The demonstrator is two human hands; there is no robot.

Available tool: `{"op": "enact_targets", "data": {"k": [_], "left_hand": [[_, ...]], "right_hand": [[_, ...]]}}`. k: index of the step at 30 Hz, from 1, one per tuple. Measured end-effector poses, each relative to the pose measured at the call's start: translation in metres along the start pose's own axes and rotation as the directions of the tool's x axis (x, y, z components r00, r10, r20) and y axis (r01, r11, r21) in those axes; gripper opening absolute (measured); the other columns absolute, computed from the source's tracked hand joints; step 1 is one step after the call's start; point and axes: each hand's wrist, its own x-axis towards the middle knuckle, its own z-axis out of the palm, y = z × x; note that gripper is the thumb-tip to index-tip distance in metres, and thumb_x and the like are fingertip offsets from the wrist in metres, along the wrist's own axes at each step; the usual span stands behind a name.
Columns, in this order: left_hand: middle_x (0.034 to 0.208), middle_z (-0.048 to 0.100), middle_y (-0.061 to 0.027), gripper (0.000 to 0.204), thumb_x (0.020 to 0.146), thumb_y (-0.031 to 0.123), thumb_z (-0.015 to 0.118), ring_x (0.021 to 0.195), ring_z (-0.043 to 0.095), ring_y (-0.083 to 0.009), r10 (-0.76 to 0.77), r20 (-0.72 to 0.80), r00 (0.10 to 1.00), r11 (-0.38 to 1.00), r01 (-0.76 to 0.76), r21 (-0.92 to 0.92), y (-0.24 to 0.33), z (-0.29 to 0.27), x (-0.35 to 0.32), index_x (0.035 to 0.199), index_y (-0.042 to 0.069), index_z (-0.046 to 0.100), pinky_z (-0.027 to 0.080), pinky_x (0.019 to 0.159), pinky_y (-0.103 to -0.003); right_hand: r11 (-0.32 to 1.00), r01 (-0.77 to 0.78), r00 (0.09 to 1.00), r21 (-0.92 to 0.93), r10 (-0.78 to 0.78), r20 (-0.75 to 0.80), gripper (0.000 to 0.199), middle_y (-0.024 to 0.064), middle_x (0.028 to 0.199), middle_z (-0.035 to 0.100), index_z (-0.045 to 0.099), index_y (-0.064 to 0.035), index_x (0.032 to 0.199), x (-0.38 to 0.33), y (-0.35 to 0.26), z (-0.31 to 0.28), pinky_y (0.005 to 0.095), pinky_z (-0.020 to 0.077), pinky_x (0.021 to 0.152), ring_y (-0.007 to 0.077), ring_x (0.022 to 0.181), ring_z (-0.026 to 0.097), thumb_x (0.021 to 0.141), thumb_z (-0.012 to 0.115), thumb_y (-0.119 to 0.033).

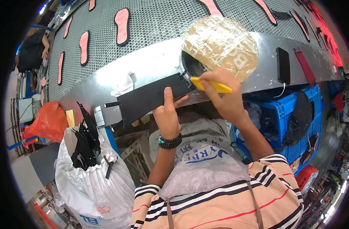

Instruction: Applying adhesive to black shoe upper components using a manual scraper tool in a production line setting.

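Note:
My left hand (168,114) grips a flat black rectangular piece (147,97), thumb on top and fingers partly hidden under its near edge. The piece lies slantwise over the metal table's near edge. Closed around a flat yellow handle (216,85), probably a brush's, my right hand (224,91) is just right of the black piece. The handle's left end meets the piece's far right corner, beside the rim of a dark round bowl (192,63). A tape-wrapped cardboard disc (222,42) covers most of that bowl. The working tip of the tool is too small to make out.
Pink insoles with black edges (122,26) lie on the mesh conveyor (102,45) beyond. A phone (283,65) with a cable rests at right, above a blue crate (296,110). A white sack (102,183) with black scraps stands at left, near an orange bag (50,122).

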Motion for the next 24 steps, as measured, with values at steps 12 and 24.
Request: {"op": "enact_targets", "data": {"k": [12, 24], "left_hand": [[0.103, 0.069, -0.0153, 0.027, 0.104, 0.017, 0.058, 0.085, 0.072, -0.0239, -0.083, 0.089, 0.993, 0.996, 0.082, 0.017, 0.007, -0.011, 0.004, 0.111, -0.009, 0.061, 0.065, 0.074, -0.034], [0.101, 0.065, -0.0054, 0.029, 0.091, 0.009, 0.061, 0.082, 0.060, -0.0130, -0.113, 0.271, 0.956, 0.967, 0.043, 0.252, 0.053, -0.044, 0.013, 0.117, -0.003, 0.061, 0.052, 0.074, -0.026]], "right_hand": [[0.955, -0.233, 0.969, 0.183, 0.244, -0.043, 0.010, 0.0076, 0.095, 0.071, 0.070, 0.0000, 0.103, 0.018, 0.001, 0.021, 0.0278, 0.0513, 0.079, 0.0141, 0.088, 0.066, 0.096, 0.066, -0.007], [0.965, -0.029, 0.999, 0.262, 0.037, -0.025, 0.009, 0.0103, 0.081, 0.063, 0.064, -0.0009, 0.098, 0.030, -0.020, -0.003, 0.0341, 0.0486, 0.068, 0.0279, 0.068, 0.060, 0.091, 0.060, -0.004]]}}
